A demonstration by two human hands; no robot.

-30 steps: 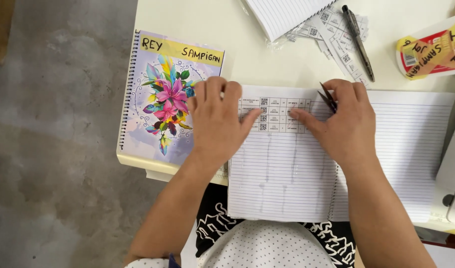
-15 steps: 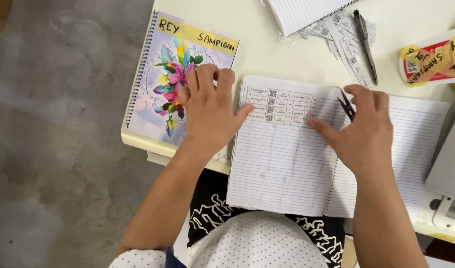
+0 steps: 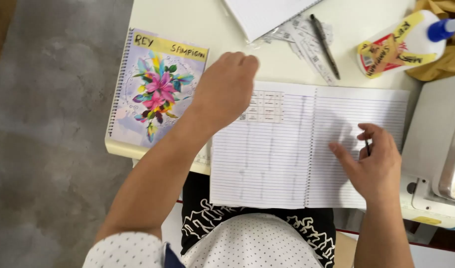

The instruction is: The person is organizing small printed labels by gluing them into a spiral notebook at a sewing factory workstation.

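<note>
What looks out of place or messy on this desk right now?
The glue bottle lies tipped on its side at the desk's top right, and paper cut-outs sit in a loose heap under a pen. The open notebook overhangs the desk's near edge.

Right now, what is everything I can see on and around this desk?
open lined notebook: one, white, centre of the table, spiral down the middle.
small printed grid slip: one, white and grey, on the top of the notebook's left page.
closed spiral notebook: one, lilac with a pink flower and a yellow strip, left of the open one.
cut paper strips: a small heap, white, at the top.
pen: one, dark, lying on the strips.
glue bottle: one, white with a blue cap, top right.
machine: one, pale grey, right edge.
table: one, cream.
floor: grey.
left hand: over the slip's left end.
right hand: on the right page, a thin dark tool between its fingers.
</note>
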